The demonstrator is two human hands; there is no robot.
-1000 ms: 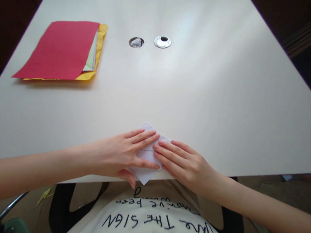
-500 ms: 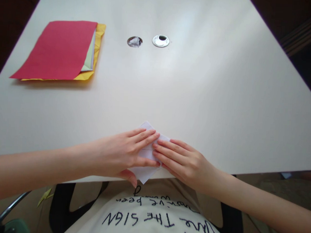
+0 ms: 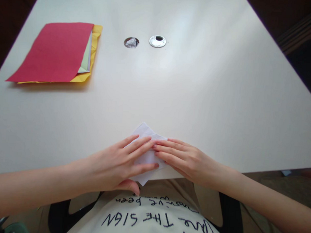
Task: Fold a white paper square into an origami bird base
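Observation:
A folded sheet of white paper [image 3: 144, 129] lies at the table's front edge, one corner pointing away from me and another poking past the edge toward my lap. Across its left part rests my left hand [image 3: 127, 160], fingers spread and flat, thumb over the edge. My right hand [image 3: 187, 160] lies on the paper's right side with its fingers stretched out side by side. Fingertips of both hands meet near the middle of the sheet. Much of the paper is hidden under the hands.
On the left of the white table [image 3: 222, 109] is a stack of red paper [image 3: 52, 52] over yellow paper [image 3: 95, 41], with pale green between. Farther back are an open round hole [image 3: 131, 43] and a silvery round cover [image 3: 157, 41]. Black chair arms [image 3: 59, 215] flank my lap.
My left hand has slid slightly left and toward me on the paper, uncovering more of its far corner. My right hand's fingers now lie flatter. The whole view has shifted a little.

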